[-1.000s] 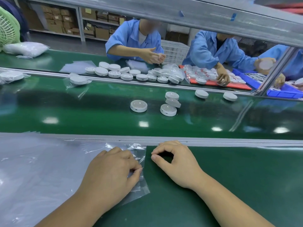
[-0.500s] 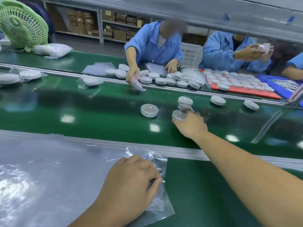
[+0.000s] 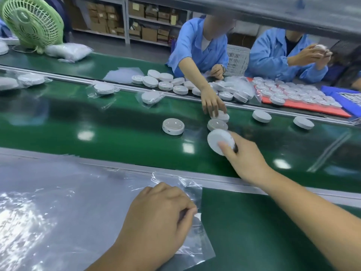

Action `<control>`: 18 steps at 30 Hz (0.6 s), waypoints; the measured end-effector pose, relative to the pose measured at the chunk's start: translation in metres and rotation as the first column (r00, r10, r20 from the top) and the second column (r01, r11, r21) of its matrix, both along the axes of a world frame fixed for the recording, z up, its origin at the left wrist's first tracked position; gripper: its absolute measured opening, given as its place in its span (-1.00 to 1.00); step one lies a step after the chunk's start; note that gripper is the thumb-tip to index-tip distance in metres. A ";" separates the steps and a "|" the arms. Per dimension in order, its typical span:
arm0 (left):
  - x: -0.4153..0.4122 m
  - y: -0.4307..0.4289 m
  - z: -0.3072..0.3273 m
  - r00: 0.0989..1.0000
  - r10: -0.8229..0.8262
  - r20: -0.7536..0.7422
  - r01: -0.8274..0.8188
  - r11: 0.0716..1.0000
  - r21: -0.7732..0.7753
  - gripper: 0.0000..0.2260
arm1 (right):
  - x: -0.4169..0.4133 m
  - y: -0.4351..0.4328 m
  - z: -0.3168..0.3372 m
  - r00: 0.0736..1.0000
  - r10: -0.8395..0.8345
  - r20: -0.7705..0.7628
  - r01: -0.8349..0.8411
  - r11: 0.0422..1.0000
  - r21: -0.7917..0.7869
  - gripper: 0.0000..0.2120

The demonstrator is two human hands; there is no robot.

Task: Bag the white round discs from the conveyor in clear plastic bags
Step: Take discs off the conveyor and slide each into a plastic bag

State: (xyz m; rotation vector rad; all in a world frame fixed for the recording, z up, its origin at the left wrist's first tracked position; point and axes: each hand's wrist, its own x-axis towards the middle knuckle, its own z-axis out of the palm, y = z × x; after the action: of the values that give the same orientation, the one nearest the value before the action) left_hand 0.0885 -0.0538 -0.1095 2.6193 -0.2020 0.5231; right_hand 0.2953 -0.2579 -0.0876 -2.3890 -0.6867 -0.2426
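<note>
My right hand [image 3: 244,157] reaches out over the green conveyor [image 3: 97,137] and grips a white round disc [image 3: 216,140], tilted up off the belt. Just behind it lie two more discs [image 3: 217,124], and another person's hand [image 3: 212,103] touches the farther one. A single disc [image 3: 173,126] with a clear dome lies to the left. My left hand [image 3: 158,216] pinches the edge of a clear plastic bag [image 3: 197,243] on the near bench, beside a stack of clear bags [image 3: 48,208].
Two loose discs [image 3: 261,116] lie further right on the belt, and bagged discs [image 3: 103,88] drift at the left. Across the belt, two people in blue coats work among piles of discs [image 3: 162,82] and a red tray [image 3: 304,103]. A green fan [image 3: 32,22] stands far left.
My right hand left the near bench, reached across the belt and picked up a disc. Opposite, a person's hand has come down onto the disc cluster. My left hand kept its hold on the bag.
</note>
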 end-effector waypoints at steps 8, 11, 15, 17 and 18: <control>-0.003 -0.003 0.009 0.993 0.111 -0.040 -0.116 0.980 -0.164 -0.82 | -0.114 -0.035 -0.016 0.848 0.354 0.393 -0.306 0.934 -0.181 -0.70; -0.006 -0.006 0.013 0.992 0.120 -0.033 -0.124 0.971 -0.204 -0.84 | -0.121 -0.024 -0.013 0.778 0.386 0.495 -0.373 0.919 -0.130 -0.80; -0.010 -0.007 0.021 0.998 -0.051 -0.029 0.029 0.864 -0.503 -0.83 | -0.133 -0.013 -0.011 0.867 0.243 0.435 -0.365 0.904 0.224 -0.82; -0.012 -0.008 0.027 0.994 -0.105 0.005 0.087 0.796 -0.598 -0.72 | -0.139 -0.007 -0.009 0.936 0.169 0.310 -0.291 0.865 0.408 -0.77; -0.012 -0.008 0.029 0.993 -0.114 0.024 0.105 0.785 -0.610 -0.66 | -0.142 -0.004 -0.008 0.961 0.154 0.230 -0.251 0.838 0.485 -0.76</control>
State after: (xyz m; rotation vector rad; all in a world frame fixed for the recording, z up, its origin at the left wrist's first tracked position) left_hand 0.0765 -0.0619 -0.0804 1.9590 -0.1463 0.4364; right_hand 0.1535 -0.2623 -0.0955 -1.7834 -0.8355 -0.4926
